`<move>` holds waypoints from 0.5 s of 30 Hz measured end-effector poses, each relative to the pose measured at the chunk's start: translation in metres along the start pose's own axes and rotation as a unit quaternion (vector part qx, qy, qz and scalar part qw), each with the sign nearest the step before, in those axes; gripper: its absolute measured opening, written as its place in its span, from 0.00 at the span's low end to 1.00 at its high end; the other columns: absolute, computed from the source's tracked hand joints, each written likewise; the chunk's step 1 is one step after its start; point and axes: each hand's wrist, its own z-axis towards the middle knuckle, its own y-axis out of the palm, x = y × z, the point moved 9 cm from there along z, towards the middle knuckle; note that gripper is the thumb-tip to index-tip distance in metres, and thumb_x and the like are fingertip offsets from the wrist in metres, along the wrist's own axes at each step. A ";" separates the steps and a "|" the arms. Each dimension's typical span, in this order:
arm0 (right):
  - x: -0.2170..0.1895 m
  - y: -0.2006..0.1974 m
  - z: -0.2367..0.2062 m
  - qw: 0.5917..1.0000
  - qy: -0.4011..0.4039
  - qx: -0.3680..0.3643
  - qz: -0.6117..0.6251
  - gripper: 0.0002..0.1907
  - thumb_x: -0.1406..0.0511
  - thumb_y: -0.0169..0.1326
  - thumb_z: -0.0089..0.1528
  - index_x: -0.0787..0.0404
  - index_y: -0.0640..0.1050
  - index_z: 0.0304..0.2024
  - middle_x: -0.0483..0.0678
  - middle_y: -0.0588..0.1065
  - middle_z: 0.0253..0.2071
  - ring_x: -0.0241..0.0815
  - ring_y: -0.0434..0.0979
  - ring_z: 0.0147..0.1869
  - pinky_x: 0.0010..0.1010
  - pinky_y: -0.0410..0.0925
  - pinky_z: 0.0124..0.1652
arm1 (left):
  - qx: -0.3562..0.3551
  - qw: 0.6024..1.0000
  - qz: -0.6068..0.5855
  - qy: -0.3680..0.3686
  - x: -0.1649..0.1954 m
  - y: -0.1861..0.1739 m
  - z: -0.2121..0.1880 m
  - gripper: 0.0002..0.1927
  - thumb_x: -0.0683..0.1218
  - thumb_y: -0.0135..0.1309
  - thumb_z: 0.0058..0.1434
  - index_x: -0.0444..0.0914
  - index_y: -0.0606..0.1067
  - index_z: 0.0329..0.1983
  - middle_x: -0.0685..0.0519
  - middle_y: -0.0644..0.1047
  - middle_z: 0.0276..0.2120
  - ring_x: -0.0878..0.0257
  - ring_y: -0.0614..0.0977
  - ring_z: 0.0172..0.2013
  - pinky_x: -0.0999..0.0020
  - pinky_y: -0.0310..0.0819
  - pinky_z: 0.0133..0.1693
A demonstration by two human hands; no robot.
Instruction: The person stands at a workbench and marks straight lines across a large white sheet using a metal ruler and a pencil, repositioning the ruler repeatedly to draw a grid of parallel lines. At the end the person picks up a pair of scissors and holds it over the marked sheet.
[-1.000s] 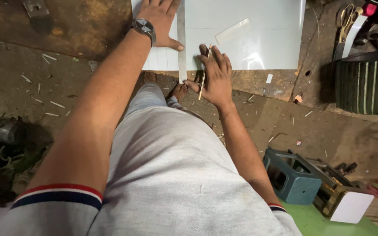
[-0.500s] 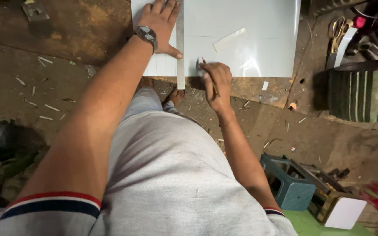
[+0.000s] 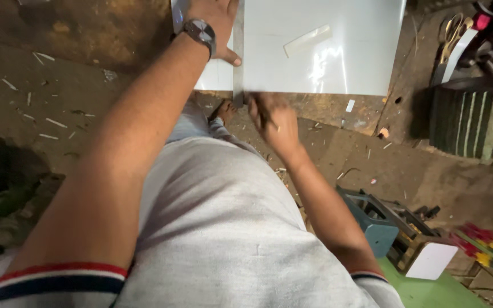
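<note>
A large white sheet (image 3: 338, 51) lies flat on the dirt floor ahead of me. A long metal ruler (image 3: 238, 63) runs down it to the near edge. My left hand (image 3: 217, 23), with a wristwatch, presses flat on the ruler and sheet. My right hand (image 3: 274, 120) is blurred, just off the sheet's near edge beside the ruler's end, closed around a thin dark cutting tool. A small white offcut strip (image 3: 308, 40) rests on the sheet. My bare foot (image 3: 223, 111) shows below the sheet's edge.
Scissors (image 3: 452, 34) and a dark striped container (image 3: 477, 117) sit at the right. A blue-grey metal box (image 3: 375, 219), a white card (image 3: 432, 259) and coloured sticks (image 3: 486, 245) lie at the lower right. White slivers litter the floor at left.
My right hand has slid with the tool along the ruler toward me, from on the sheet to just past its near edge. My left hand keeps holding the ruler.
</note>
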 end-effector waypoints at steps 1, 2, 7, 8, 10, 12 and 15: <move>0.002 -0.002 -0.005 1.000 0.014 -0.010 0.024 0.08 0.65 0.55 0.68 0.62 0.81 0.46 0.58 0.78 0.36 0.59 0.79 0.39 0.45 0.71 0.39 | 0.004 1.000 0.021 -0.007 0.001 -0.001 0.000 0.74 0.81 0.62 0.36 0.31 0.55 0.75 0.43 0.63 0.69 0.49 0.65 0.65 0.46 0.65 0.56; 0.004 -0.003 -0.009 0.998 0.029 -0.021 0.047 0.08 0.64 0.56 0.67 0.62 0.81 0.46 0.58 0.79 0.36 0.58 0.79 0.39 0.44 0.71 0.39 | 0.017 0.999 0.028 -0.010 0.003 -0.004 -0.001 0.75 0.81 0.63 0.35 0.31 0.54 0.76 0.43 0.63 0.69 0.48 0.64 0.66 0.45 0.64 0.57; 0.023 -0.005 0.003 0.997 0.064 0.041 0.014 0.10 0.64 0.57 0.68 0.60 0.82 0.49 0.57 0.79 0.34 0.58 0.78 0.37 0.44 0.72 0.40 | 0.031 0.999 -0.003 -0.007 0.009 -0.012 -0.005 0.77 0.80 0.65 0.33 0.30 0.52 0.77 0.40 0.54 0.74 0.43 0.56 0.71 0.41 0.61 0.58; 0.026 0.001 0.010 0.996 0.071 0.046 0.028 0.11 0.64 0.57 0.68 0.60 0.81 0.51 0.57 0.78 0.33 0.57 0.78 0.37 0.43 0.72 0.40 | 0.026 1.000 0.007 -0.014 0.009 -0.013 -0.007 0.78 0.80 0.64 0.33 0.31 0.51 0.77 0.40 0.52 0.74 0.42 0.55 0.71 0.40 0.60 0.59; 0.029 0.007 0.031 0.996 0.050 0.071 0.008 0.12 0.64 0.56 0.68 0.60 0.81 0.52 0.57 0.78 0.32 0.56 0.77 0.35 0.43 0.72 0.39 | 0.023 0.999 0.026 -0.025 0.011 -0.019 -0.005 0.78 0.81 0.64 0.33 0.32 0.50 0.76 0.38 0.47 0.75 0.39 0.52 0.70 0.39 0.58 0.60; 0.026 0.011 0.060 0.993 -0.006 0.105 -0.051 0.13 0.64 0.56 0.67 0.61 0.81 0.53 0.57 0.77 0.30 0.57 0.76 0.34 0.44 0.70 0.38 | 0.003 0.998 0.049 -0.029 0.013 -0.022 -0.006 0.77 0.78 0.66 0.34 0.33 0.49 0.78 0.39 0.46 0.75 0.40 0.52 0.71 0.40 0.59 0.60; 0.040 0.015 0.120 0.989 -0.042 0.130 -0.061 0.14 0.65 0.55 0.69 0.62 0.80 0.55 0.57 0.77 0.30 0.57 0.76 0.33 0.44 0.70 0.38 | -0.028 0.998 0.050 -0.032 0.016 -0.022 -0.009 0.75 0.78 0.66 0.36 0.32 0.52 0.77 0.38 0.45 0.76 0.39 0.51 0.71 0.41 0.58 0.61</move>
